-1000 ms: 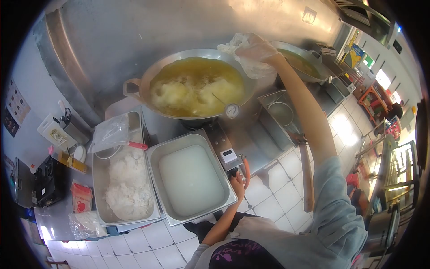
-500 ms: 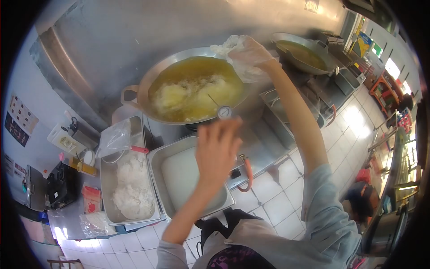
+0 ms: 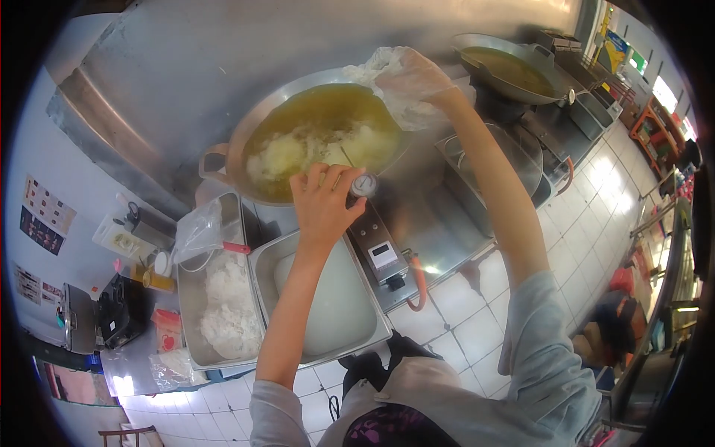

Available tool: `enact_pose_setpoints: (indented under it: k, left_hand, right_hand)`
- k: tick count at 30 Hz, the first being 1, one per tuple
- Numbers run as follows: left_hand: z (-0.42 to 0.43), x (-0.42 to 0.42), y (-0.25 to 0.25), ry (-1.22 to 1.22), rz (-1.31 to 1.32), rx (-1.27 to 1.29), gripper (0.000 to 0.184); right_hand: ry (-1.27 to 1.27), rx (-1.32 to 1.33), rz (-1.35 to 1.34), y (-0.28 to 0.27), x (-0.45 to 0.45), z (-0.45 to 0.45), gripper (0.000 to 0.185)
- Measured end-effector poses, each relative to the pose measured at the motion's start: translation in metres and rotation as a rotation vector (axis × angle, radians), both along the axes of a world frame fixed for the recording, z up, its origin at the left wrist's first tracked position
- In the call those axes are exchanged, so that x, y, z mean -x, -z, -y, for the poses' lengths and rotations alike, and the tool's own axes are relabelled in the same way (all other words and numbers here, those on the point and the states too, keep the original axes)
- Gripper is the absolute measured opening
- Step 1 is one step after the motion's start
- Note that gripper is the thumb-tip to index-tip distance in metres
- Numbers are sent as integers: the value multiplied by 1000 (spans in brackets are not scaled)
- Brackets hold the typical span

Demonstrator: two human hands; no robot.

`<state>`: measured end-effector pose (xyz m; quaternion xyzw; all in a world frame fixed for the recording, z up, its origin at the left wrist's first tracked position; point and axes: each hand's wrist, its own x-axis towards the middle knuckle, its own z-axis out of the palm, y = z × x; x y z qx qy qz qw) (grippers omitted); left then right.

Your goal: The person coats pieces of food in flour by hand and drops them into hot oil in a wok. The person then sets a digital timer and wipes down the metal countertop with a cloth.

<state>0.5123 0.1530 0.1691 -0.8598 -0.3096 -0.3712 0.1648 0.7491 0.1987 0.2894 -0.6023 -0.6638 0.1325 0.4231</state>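
My left hand (image 3: 324, 197) is at the front rim of a large wok (image 3: 249, 123), its thumb and index finger on either side of the round dial of a thermometer (image 3: 365, 185). The thermometer's stem slants into the yellow oil, where pale pieces bubble. Above the wok's right rim hangs my right hand (image 3: 413, 80) in a loose clear plastic glove coated with white batter or flour. Its fingers are too covered to tell whether they hold anything. Below my left arm stands a steel tray (image 3: 335, 313) of cloudy liquid.
White flour (image 3: 229, 313) lies in a tray on the left, with a plastic bag and a red-handled strainer across it. A control box (image 3: 381, 255) with an orange hose is in front of the wok. A second wok (image 3: 514, 71) with oil stands at the back right.
My left hand has come up from the knob at the control box, over the liquid tray, to the thermometer dial. My right hand stays raised by the wok's right rim.
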Motion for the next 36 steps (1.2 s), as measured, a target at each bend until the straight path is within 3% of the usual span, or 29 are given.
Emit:
enact_pose_setpoints:
  k: [12,29,31,33,36]
  left_hand:
    - [2,-6,20,-94,145,-92,43]
    - [-10,-2,-12,68,-184,-53,52]
    - [-10,0,-12,66,-171,-57,52]
    - [-9,4,-10,61,-160,-62,52]
    - [-7,7,-2,24,-96,-74,52]
  right_hand:
    - [-68,48,54,1,-4,-15,37]
    - [33,9,73,10,-11,-18,44]
    - [46,9,73,13,-14,-20,44]
    - [-130,49,20,12,-17,-25,45]
    - [-22,72,0,9,-12,-19,55]
